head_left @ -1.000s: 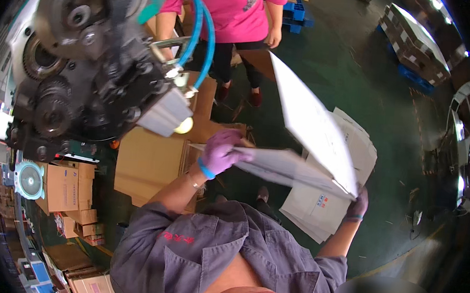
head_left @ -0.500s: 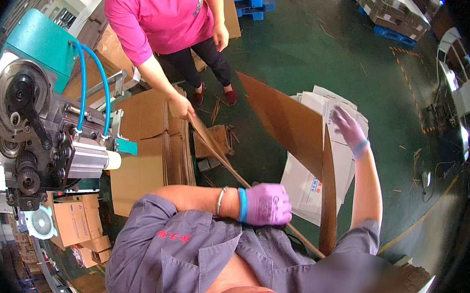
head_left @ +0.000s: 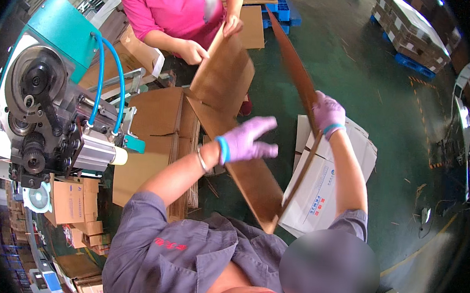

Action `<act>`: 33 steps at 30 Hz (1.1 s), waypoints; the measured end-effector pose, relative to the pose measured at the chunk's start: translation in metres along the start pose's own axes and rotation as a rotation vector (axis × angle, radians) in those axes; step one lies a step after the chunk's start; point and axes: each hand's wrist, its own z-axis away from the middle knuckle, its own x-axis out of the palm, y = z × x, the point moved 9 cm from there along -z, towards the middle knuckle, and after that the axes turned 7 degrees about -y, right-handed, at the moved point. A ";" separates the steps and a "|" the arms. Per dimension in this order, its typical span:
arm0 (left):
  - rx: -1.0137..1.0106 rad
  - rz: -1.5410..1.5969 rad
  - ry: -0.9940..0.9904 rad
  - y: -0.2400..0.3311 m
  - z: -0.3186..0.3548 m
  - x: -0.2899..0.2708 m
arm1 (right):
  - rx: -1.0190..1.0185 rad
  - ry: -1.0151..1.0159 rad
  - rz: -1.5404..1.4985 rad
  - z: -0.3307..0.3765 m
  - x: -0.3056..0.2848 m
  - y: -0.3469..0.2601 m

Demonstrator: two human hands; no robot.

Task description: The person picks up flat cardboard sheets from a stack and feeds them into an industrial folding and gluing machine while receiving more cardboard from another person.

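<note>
A large brown cardboard carton blank (head_left: pixel 252 177), bent at its creases, stands in front of me. My left hand (head_left: pixel 249 140), in a purple glove with a blue cuff, hovers over its left panel with fingers stretched and apart. On the other side, my right hand (head_left: pixel 329 114), gloved alike, closes on the edge of the raised right panel (head_left: pixel 293 60). A co-worker in a pink shirt (head_left: pixel 174 6) holds the far left panel (head_left: pixel 227 69) with both bare hands. White printed carton sheets (head_left: pixel 333 178) lie in a stack beneath my right arm.
On the left stands a machine (head_left: pixel 37 89) with dark gears and blue hoses. Beside it leans a stack of flat cardboard (head_left: pixel 152 119). Brown boxes (head_left: pixel 70 203) sit at lower left. A loaded pallet (head_left: pixel 412 31) stands far right on the green floor.
My left hand has lifted forward off the cardboard edge and opened. My right hand has come onto the right panel. The co-worker's second hand has joined in, and the carton blank has spread open.
</note>
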 end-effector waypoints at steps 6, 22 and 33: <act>-0.353 0.935 0.664 -0.095 -0.023 -0.074 | -0.344 0.037 0.343 0.136 0.078 -0.148; -0.509 0.758 0.902 -0.079 0.473 -0.006 | -0.484 0.310 -0.648 0.156 -0.026 -0.177; -0.376 -1.148 0.156 0.073 0.466 -0.040 | -0.590 -0.831 -0.598 0.272 0.183 -0.450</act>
